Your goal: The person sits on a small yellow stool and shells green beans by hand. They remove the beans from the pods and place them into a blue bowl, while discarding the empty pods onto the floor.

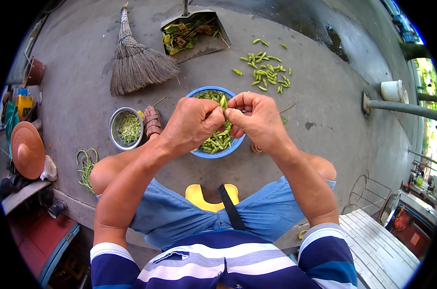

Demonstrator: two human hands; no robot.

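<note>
A green bean pod [223, 102] stands between my fingertips, over a blue plastic basin [218, 155] holding many more pods. My left hand [200, 117] pinches the pod's lower part from the left; my right hand [253, 115] meets it from the right, thumb and fingers closed around the same spot. My hands hide the basin's middle. To the left, a metal bowl [112, 127] contains pale green shelled beans [130, 128]. A scatter of green pods [265, 74] lies on the concrete floor beyond the basin, to the right.
A straw broom [140, 65] and a dustpan [200, 54] with dry leaves lie ahead. Long green beans [85, 169] rest on the floor by my left knee. My sandalled foot [152, 121] is between bowl and basin. A metal pole [402, 105] and a white bucket [392, 90] stand at right.
</note>
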